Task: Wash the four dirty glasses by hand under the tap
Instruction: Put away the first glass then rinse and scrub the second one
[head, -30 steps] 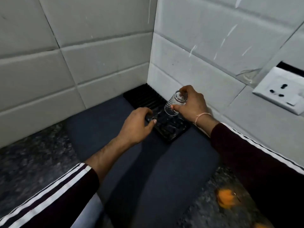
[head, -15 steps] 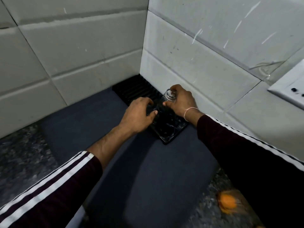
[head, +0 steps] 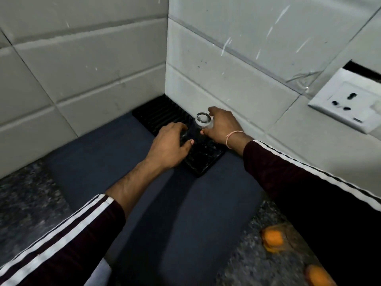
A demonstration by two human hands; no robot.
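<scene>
We hold 1 glass at the black tray in the wall corner.

Our right hand (head: pixel 221 126) curls round the clear glass (head: pixel 203 120), which stands on the tray (head: pixel 203 159) at the hand's 9 o'clock. Our left hand (head: pixel 169 146), at the glass's 7 o'clock, curls its fingers at the tray; it seems to grip a second glass, but the view is too dark to tell.

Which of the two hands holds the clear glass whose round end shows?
The right hand, nearest the wall, with a pink wrist thread; its fingers curl round the glass. The left hand has no thread.
</scene>
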